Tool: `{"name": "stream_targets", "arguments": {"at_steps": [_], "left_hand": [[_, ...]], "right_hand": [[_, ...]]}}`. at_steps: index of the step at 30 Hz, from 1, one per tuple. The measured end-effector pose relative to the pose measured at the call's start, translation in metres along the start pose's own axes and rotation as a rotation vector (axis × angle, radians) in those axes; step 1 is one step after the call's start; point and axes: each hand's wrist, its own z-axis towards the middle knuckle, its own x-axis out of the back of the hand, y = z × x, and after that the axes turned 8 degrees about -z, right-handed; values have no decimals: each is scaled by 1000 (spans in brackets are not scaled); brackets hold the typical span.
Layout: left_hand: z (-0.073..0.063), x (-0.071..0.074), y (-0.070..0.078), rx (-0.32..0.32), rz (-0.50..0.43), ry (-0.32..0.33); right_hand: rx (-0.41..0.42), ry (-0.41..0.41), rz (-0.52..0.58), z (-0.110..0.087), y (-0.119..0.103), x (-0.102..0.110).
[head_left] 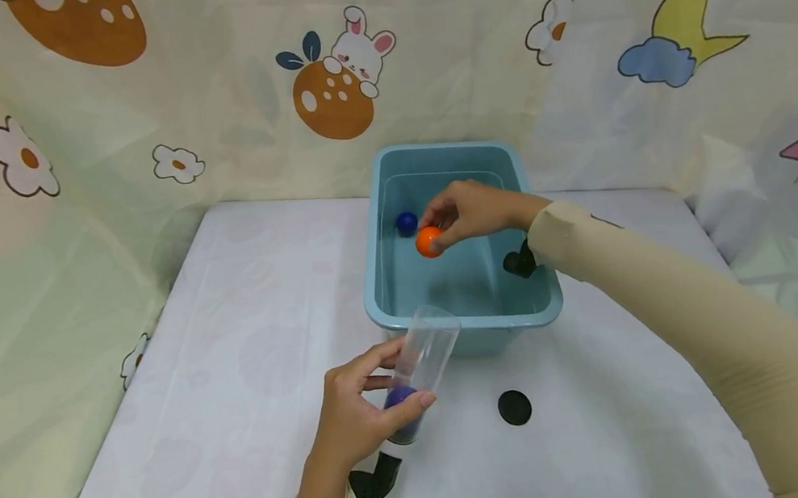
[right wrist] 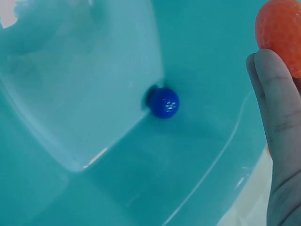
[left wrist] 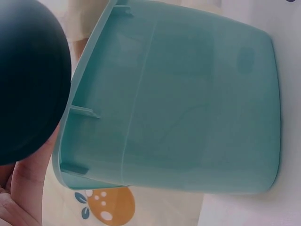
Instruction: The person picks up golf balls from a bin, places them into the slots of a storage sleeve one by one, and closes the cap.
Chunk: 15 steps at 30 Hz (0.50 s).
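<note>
In the head view my right hand (head_left: 475, 210) pinches an orange golf ball (head_left: 429, 242) between thumb and fingertips, over the inside of a blue-green plastic tub (head_left: 465, 325). The right wrist view shows the ball's dimples at the upper right edge. A dark blue ball (head_left: 407, 224) lies on the tub's floor near its left wall. In front of the tub, my left hand (head_left: 350, 412) holds a clear plastic tube (head_left: 430, 351), tilted with its open mouth up and to the right. A blue-purple ball (head_left: 400, 396) sits low inside the tube, partly behind the thumb.
A black round disc (head_left: 515, 408) lies flat on the white table (head_left: 257, 353), right of the tube. Patterned cloth (head_left: 221, 81) hangs behind and at the sides. The tub's front rim stands close to the tube's mouth.
</note>
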Motion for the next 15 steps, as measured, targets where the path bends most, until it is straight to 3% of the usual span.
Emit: {"name": "stream_targets", "arguments": {"at_steps": [7, 15], "left_hand": [[1, -1, 0, -10, 4, 4], [0, -2, 0, 0, -8, 4]], "right_hand": [[15, 12, 10, -10, -14, 6], [89, 24, 27, -26, -24, 9]]}}
